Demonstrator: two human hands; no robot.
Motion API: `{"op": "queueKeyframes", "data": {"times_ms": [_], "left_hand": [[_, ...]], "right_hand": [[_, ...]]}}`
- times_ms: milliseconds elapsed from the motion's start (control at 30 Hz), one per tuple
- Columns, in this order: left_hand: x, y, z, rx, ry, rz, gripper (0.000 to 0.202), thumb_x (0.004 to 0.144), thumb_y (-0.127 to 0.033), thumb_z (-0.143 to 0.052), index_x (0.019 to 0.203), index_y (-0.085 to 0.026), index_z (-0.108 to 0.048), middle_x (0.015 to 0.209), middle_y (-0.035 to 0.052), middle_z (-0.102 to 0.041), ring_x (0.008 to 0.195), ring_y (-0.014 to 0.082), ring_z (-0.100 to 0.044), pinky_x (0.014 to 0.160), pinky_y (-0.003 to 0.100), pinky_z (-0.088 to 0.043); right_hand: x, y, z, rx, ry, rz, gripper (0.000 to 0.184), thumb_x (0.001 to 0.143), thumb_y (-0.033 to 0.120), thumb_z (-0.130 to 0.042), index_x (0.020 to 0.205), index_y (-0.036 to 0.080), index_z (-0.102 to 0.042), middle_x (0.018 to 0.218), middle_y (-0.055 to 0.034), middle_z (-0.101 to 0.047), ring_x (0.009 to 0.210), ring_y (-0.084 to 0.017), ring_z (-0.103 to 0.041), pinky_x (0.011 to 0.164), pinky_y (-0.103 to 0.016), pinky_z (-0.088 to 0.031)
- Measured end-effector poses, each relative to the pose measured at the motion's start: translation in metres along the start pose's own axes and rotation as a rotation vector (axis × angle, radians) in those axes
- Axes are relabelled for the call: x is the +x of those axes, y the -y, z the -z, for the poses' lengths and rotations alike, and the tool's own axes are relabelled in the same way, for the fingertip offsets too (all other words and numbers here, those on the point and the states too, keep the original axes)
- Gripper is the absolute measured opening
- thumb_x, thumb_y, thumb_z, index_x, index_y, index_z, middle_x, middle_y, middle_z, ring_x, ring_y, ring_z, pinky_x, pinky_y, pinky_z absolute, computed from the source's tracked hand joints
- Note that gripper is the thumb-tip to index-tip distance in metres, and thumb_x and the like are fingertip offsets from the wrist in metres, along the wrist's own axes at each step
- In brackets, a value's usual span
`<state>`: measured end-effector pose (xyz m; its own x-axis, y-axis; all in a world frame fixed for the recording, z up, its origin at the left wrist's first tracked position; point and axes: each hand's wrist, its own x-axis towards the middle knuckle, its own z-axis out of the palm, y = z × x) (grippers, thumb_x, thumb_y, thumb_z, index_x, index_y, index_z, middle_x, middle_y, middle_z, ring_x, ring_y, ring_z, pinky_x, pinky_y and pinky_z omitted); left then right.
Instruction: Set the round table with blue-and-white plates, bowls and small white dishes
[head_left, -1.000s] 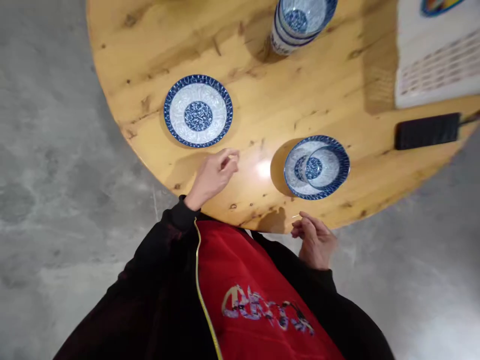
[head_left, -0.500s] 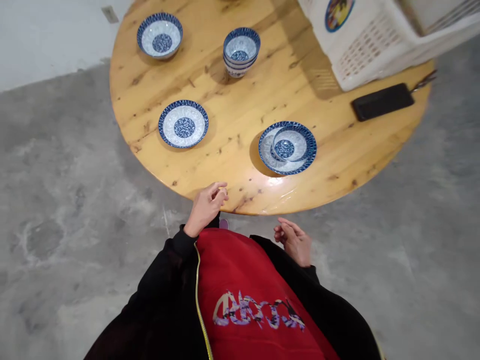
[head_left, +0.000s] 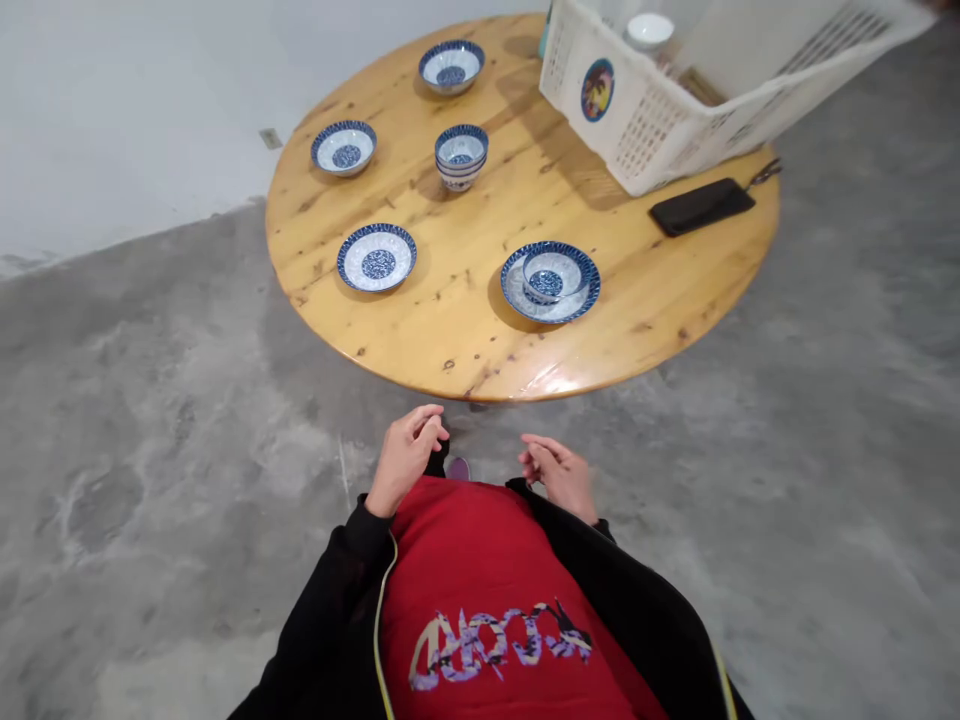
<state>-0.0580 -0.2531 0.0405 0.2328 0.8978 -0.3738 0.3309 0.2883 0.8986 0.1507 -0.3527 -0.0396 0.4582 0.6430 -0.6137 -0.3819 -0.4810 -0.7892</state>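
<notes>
My left hand (head_left: 406,456) hangs in front of my red apron, off the table's near edge, fingers loosely curled and holding nothing. A little to its right, my right hand (head_left: 559,475) is also empty with fingers loosely bent. Both are below the round wooden table (head_left: 465,330). On the table nearest me a small blue-and-white bowl sits in a blue-and-white plate (head_left: 581,285). Left of it lies an empty plate (head_left: 376,257). A stack of bowls (head_left: 460,155) stands behind them.
Two more blue-and-white dishes (head_left: 344,147) (head_left: 451,65) lie at the table's far left. A white plastic basket (head_left: 660,110) holding a white cup stands at the back right, with a black phone (head_left: 701,207) beside it. Grey concrete floor surrounds the table.
I have stepped back from the table; it now appears farther away and whole. Both hands have drawn off the table edge toward my body.
</notes>
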Motion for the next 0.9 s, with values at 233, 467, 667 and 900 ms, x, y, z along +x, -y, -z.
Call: {"op": "queueKeyframes", "data": {"times_ms": [233,467,667,900], "left_hand": [[-0.015,0.018,0.003,-0.010,0.012,0.027,0.035,0.084,-0.033,-0.053,0.107,-0.014,-0.070,0.076,0.0013,-0.071,0.061,0.0117,-0.060,0.066,0.024,-0.049],[-0.004,0.033,0.046,-0.017,0.046,-0.011,0.038,0.085,-0.035,-0.051,0.111,-0.014,-0.070,0.076,0.0014,-0.071,0.061,0.0119,-0.061,0.064,0.024,-0.047],[-0.002,0.052,0.151,-0.002,-0.152,0.008,0.039,0.086,-0.039,-0.053,0.110,-0.014,-0.070,0.077,0.0022,-0.071,0.061,0.0123,-0.061,0.065,0.025,-0.048],[0.009,0.081,0.250,0.032,-0.189,0.022,0.040,0.087,-0.041,-0.054,0.110,-0.012,-0.070,0.077,0.0032,-0.071,0.063,0.0128,-0.061,0.066,0.026,-0.048]], "right_hand": [[-0.019,-0.010,-0.005,-0.098,0.070,0.027,0.052,0.059,0.056,-0.079,0.091,0.016,-0.074,0.063,-0.0019,-0.067,0.049,-0.013,-0.056,0.046,-0.025,-0.043],[-0.019,-0.016,-0.036,-0.046,-0.051,0.033,0.052,0.052,0.052,-0.083,0.089,0.016,-0.073,0.062,-0.0018,-0.068,0.049,-0.014,-0.056,0.046,-0.027,-0.046],[-0.027,-0.016,-0.149,-0.104,0.114,0.065,0.049,0.055,0.054,-0.076,0.087,0.016,-0.073,0.059,-0.0012,-0.067,0.045,-0.013,-0.056,0.043,-0.026,-0.042],[-0.045,-0.031,-0.265,-0.167,0.266,0.104,0.045,0.060,0.053,-0.072,0.084,0.016,-0.073,0.060,-0.0005,-0.067,0.045,-0.013,-0.056,0.042,-0.024,-0.041]]}}
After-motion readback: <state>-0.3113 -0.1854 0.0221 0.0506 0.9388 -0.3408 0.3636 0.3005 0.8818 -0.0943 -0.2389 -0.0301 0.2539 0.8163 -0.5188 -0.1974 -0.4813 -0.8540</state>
